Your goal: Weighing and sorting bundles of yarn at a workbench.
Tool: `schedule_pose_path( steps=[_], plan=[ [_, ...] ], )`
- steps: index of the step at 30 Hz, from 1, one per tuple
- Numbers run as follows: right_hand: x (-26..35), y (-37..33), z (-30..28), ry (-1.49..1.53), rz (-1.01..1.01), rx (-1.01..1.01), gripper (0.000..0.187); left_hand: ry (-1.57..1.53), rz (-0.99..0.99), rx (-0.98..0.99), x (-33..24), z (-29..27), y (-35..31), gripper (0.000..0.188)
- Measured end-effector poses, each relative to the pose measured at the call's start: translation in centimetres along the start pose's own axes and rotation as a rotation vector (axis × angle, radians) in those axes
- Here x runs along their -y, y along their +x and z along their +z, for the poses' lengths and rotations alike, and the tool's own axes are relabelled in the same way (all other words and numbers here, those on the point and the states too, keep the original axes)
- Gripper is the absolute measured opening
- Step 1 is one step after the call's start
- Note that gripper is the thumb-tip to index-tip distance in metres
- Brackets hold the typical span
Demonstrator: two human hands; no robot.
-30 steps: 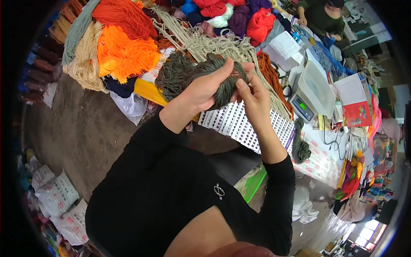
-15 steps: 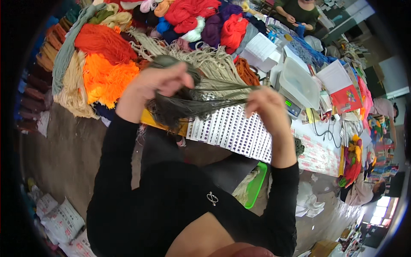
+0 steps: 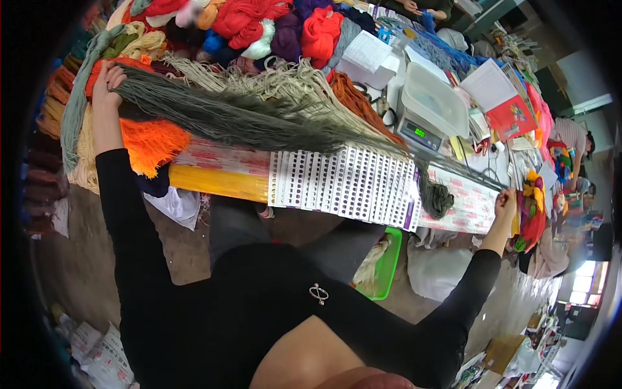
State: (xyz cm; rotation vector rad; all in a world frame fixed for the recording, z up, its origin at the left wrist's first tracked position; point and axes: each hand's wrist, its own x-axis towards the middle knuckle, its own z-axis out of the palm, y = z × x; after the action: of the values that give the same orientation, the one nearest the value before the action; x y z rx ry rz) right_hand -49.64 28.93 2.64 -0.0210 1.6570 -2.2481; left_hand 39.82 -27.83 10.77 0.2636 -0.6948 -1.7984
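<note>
A long skein of dark grey-green yarn (image 3: 240,120) stretches across the table between my spread arms. My left hand (image 3: 108,84), far out at the left, is closed round the thick end of the skein. At the right, my right hand (image 3: 506,202) grips a thin bundle of strands pulled out from it. The strands fan out loosely in the middle, above a white card with rows of dark sample dots (image 3: 343,181). A small coil of dark green yarn (image 3: 438,198) lies on the table below the drawn strands.
Heaped yarn skeins, among them an orange one (image 3: 155,139) and a red one (image 3: 321,35), cover the table's far left. A digital scale (image 3: 420,133) bears a clear plastic tray (image 3: 435,97). Scissors (image 3: 387,115) lie beside it. A green basket (image 3: 389,266) stands below the table edge. People work farther off.
My hands have moved wide apart, left to the left and right to the right. The bunched yarn between them is now drawn out long.
</note>
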Motion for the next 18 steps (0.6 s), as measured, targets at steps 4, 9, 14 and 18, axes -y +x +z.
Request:
schedule_pose_path(
  steps=[4, 9, 14, 18],
  plan=[
    [2.4, 0.3, -6.6, -0.171, -0.101, -0.148, 0.013, -0.091, 0.266, -0.098, 2.0, -2.7, 2.1, 0.042],
    [1.5, -5.7, 3.5, -0.569, 0.063, 0.278, 0.019, -0.204, 0.185, -0.001, 7.2, 6.9, -2.0, 0.041],
    [8.3, -10.5, 18.8, -0.346, -0.184, 0.627, 0.031, -0.037, -0.060, 0.097, 16.0, 12.7, -5.7, 0.036],
    [18.2, -9.5, 26.1, -0.361, -0.376, 0.884, 0.026, -0.168, -0.252, 0.269, 20.2, 13.9, -8.1, 0.035]
  ],
)
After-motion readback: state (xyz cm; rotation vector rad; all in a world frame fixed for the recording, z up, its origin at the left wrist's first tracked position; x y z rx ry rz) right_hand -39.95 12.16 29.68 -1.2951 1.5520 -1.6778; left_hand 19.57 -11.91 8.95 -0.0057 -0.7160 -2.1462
